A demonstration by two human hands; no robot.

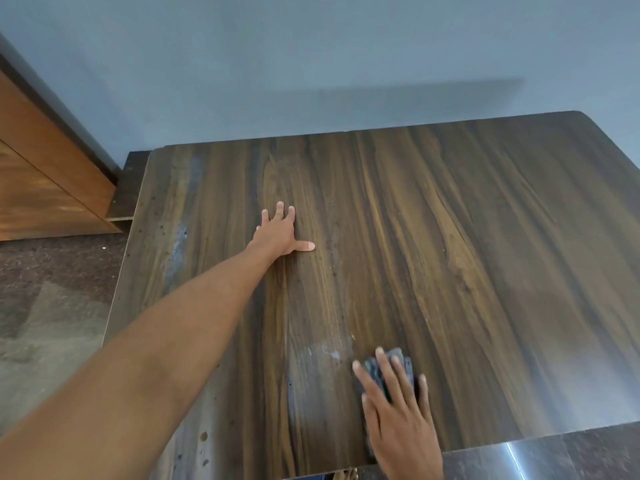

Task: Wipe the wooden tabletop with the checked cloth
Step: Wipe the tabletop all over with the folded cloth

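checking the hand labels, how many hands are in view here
2. The left hand lies flat on the wooden tabletop, toward its far side; the right hand presses the checked cloth down near the front edge.

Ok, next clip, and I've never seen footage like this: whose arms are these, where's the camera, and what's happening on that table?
No robot here: a person wears a camera on the head, looking forward and down, so you see their own arms. The left hand rests flat, fingers spread, on the wooden tabletop. The right hand presses a small dark cloth onto the near part with straight fingers. A pale smear lies just left of the cloth.
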